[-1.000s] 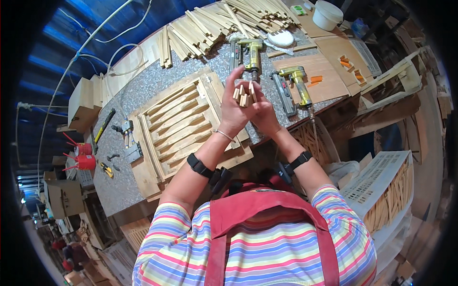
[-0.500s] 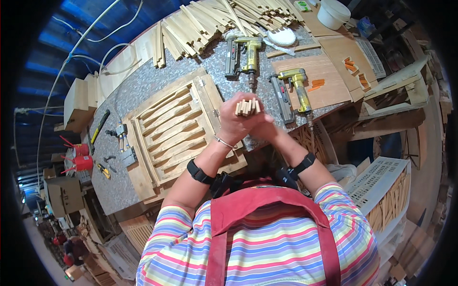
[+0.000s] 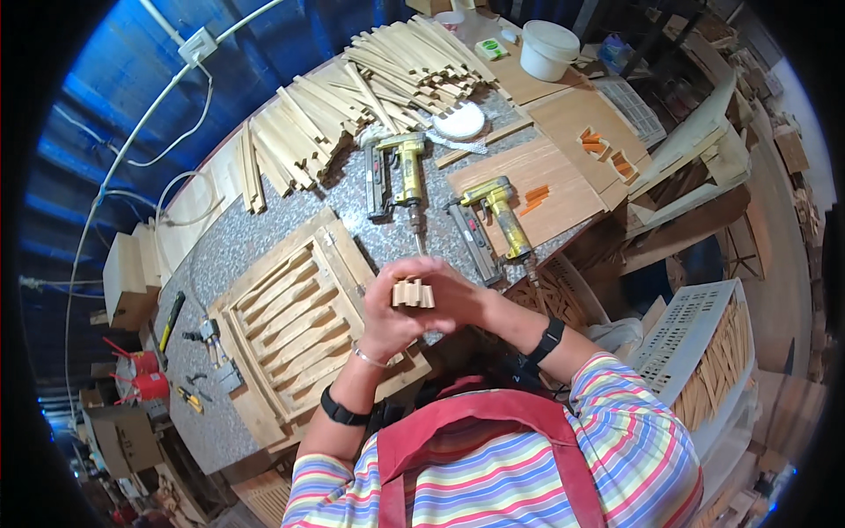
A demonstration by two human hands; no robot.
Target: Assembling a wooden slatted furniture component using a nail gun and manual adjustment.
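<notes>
A bundle of short wooden sticks (image 3: 413,295) stands upright between my hands, its cut ends facing up. My left hand (image 3: 387,321) is wrapped round the bundle's left side. From the right, my right hand (image 3: 458,299) cups the same bundle, some of its fingers hidden behind it. Just left of the hands lies a wooden frame (image 3: 339,264) with several shaped wooden slats (image 3: 295,326) in a row inside. Beyond the hands are two yellow-and-black air nail guns, one nail gun (image 3: 407,167) farther off and the other nail gun (image 3: 497,216) to the right.
Long wooden strips (image 3: 308,123) are heaped at the table's far side, near a white tub (image 3: 550,51). Orange pieces (image 3: 534,198) lie on a plywood sheet (image 3: 563,180). A hammer (image 3: 172,321) and pliers lie at left. A white crate (image 3: 691,334) of sticks stands at right.
The view has shifted, so the table sits lower and farther left in it. The stick ends now look more closely packed, and my right hand has come up alongside the bundle.
</notes>
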